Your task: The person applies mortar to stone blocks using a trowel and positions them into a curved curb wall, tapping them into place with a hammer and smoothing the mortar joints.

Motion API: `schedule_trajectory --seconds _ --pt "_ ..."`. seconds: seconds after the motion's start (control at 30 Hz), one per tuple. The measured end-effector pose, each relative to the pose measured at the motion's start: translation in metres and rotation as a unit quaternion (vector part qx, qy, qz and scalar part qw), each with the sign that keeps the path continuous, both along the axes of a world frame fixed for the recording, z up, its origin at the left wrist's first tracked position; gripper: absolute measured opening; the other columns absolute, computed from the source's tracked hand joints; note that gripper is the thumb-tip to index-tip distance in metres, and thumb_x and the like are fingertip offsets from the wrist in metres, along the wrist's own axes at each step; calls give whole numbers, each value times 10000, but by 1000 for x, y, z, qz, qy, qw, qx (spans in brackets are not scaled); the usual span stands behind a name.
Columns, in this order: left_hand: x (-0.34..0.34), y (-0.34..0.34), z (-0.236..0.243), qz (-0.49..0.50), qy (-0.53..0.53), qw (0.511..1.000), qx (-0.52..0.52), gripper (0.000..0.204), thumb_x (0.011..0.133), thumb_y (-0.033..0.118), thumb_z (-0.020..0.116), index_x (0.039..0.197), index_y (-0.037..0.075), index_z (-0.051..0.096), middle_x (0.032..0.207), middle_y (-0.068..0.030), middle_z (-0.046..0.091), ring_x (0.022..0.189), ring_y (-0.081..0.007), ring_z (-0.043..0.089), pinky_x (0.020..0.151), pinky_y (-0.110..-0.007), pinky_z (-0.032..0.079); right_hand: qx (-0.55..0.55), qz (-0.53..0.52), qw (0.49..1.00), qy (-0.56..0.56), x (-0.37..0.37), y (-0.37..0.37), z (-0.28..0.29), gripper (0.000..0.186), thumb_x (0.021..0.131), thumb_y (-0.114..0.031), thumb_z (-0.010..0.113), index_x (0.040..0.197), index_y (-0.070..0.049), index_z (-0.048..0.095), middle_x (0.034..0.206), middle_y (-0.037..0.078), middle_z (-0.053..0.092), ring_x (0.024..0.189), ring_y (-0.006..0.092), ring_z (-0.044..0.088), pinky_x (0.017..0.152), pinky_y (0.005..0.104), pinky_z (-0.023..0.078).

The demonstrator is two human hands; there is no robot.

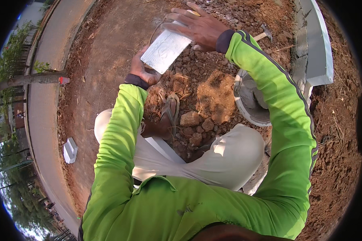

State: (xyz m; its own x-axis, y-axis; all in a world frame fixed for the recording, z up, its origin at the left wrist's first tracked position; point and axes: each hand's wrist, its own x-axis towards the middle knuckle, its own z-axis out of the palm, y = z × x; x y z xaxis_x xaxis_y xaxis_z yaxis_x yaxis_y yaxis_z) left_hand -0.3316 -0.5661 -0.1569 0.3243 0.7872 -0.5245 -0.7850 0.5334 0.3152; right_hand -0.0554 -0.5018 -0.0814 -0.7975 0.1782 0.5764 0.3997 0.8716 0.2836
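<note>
A pale grey-white rectangular block (166, 50) is held up in front of me, tilted, its far end pointing up and to the right. My left hand (145, 69) is closed around its near left edge, thumb below. Across its far right end lies my right hand (199, 29), fingers stretched and spread apart. A small yellowish piece (194, 13) shows by those far fingers; what it belongs to is hidden. Beneath the block are reddish soil and stones. To the right, a round basin (245, 114) contains wet grey mortar (252, 96), partly covered by my right sleeve.
A hammer (264, 34) lies on the dirt beyond my right wrist. Along the right runs a low wall of grey blocks (318, 48). Loose stones (191, 119) lie between my feet. Another pale block (70, 150) rests at the left, near a paved path (48, 120).
</note>
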Motion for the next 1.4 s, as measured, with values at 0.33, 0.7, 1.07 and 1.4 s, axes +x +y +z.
schedule_trajectory --seconds 0.33,0.7,1.07,1.4 --pt "-23 -66 114 8 -20 992 -124 492 1038 421 451 1359 61 548 1280 -154 637 1126 -379 645 837 -411 631 -225 127 964 -58 -36 -2 133 531 711 -115 709 1216 -14 578 1040 182 646 1020 367 612 863 484 480" --pt "-45 -65 122 -332 370 868 9 719 1018 582 365 1443 4 413 1249 -243 602 954 -337 698 660 -376 620 -329 66 938 -81 -10 -5 137 581 665 -136 757 1233 -91 642 1112 179 685 1142 380 622 996 498 487" --pt "57 -45 211 -122 863 350 344 722 865 495 709 1313 -57 586 1096 -238 693 963 -337 704 864 -421 539 -160 -36 954 251 26 -32 71 631 758 -223 775 1349 -85 598 1190 201 649 1162 348 607 1031 474 457" --pt "113 -31 183 -124 960 -14 250 990 713 640 791 1402 -12 507 1182 -251 638 1032 -387 678 887 -494 550 -410 -440 782 -165 216 -158 -32 371 830 -367 750 1064 -87 685 902 139 715 856 361 695 746 458 557"
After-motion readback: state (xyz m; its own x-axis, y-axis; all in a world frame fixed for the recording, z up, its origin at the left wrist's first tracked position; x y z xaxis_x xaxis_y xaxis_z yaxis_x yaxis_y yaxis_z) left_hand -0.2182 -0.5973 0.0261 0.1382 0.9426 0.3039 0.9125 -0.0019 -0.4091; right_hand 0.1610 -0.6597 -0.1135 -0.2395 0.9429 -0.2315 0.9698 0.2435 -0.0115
